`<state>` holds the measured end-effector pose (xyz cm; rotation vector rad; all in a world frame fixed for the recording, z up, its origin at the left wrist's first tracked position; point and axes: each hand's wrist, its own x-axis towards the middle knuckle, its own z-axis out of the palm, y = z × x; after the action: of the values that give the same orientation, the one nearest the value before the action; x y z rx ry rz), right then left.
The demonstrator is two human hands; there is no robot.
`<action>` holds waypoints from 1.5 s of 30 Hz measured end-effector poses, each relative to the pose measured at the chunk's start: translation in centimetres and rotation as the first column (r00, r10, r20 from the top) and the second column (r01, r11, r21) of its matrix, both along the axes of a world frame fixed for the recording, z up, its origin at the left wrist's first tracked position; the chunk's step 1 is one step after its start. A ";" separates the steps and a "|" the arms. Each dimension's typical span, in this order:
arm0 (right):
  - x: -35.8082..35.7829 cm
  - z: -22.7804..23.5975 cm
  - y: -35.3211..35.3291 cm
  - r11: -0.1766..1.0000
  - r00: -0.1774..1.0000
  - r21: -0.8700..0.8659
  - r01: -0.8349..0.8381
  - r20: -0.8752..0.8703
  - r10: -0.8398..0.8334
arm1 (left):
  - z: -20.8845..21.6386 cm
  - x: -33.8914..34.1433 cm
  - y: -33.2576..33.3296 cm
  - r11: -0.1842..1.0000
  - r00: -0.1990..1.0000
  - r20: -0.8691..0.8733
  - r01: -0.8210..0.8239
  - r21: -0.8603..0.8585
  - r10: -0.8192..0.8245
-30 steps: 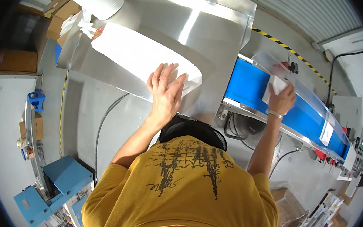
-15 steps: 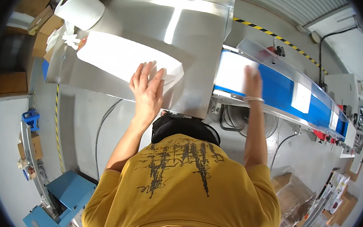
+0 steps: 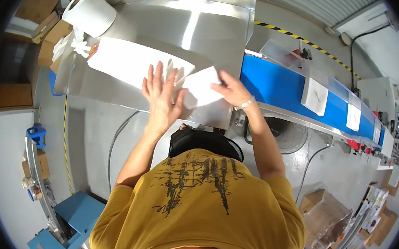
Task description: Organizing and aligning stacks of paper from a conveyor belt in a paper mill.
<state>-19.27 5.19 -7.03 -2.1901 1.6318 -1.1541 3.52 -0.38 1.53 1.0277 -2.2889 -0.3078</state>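
A long row of white flat packets [image 3: 129, 62] lies on the metal table, pressed together like a leaning stack. My left hand [image 3: 161, 91] rests on its right end with fingers spread. Just to the right, a single white packet [image 3: 202, 88] is tilted off the row. My right hand [image 3: 232, 89] pinches this packet at its right edge, thumb and fingers closed on it. What is inside the packets I cannot tell.
A blue conveyor belt [image 3: 273, 81] runs off to the right, carrying a white packet [image 3: 315, 97] and others farther along. A clear guard [image 3: 284, 56] lines its far side. A white paper roll [image 3: 93, 15] stands at the table's [image 3: 117, 92] far left. Below the belt is a fan [image 3: 285, 135].
My right hand has moved left from the belt to the row's end and now grips a packet there. The packet it was touching has travelled right along the belt.
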 end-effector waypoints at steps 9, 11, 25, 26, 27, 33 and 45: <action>-9.4 0.2 7.5 0.164 0.209 0.231 0.959 -0.186 -0.960 | -1.8 0.8 -1.1 0.998 1.000 -0.009 0.016 -0.066 -0.016; -8.1 1.6 6.4 0.413 0.403 0.052 0.909 -0.365 -0.840 | -1.2 0.7 -0.8 0.998 1.000 0.013 0.020 -0.062 -0.019; -7.4 -5.3 5.4 0.741 0.571 0.472 0.478 0.474 -0.670 | -1.4 1.2 -2.4 0.999 0.999 -0.026 -0.044 -0.028 0.043; -9.7 -6.2 6.0 0.675 0.506 0.428 0.601 0.450 -0.736 | -1.6 1.3 -2.5 0.999 0.999 -0.027 -0.020 -0.032 0.019; -11.3 -4.0 6.5 0.395 0.397 0.564 0.726 0.126 -0.909 | -1.8 1.6 -2.5 0.999 0.999 -0.022 -0.040 -0.033 0.039; -6.4 2.2 4.1 0.749 0.736 -0.017 0.662 -0.173 -0.654 | -1.8 1.6 -2.3 0.989 0.999 0.034 0.014 -0.147 -0.010; -3.6 -2.6 1.9 0.836 0.620 0.474 0.277 0.576 -0.533 | -1.4 2.2 -3.8 0.998 0.999 -0.001 -0.041 -0.039 0.041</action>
<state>-22.88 7.11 -9.66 -0.9614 1.8070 -1.4224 5.72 -4.14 0.15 1.0533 -2.2615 -0.2461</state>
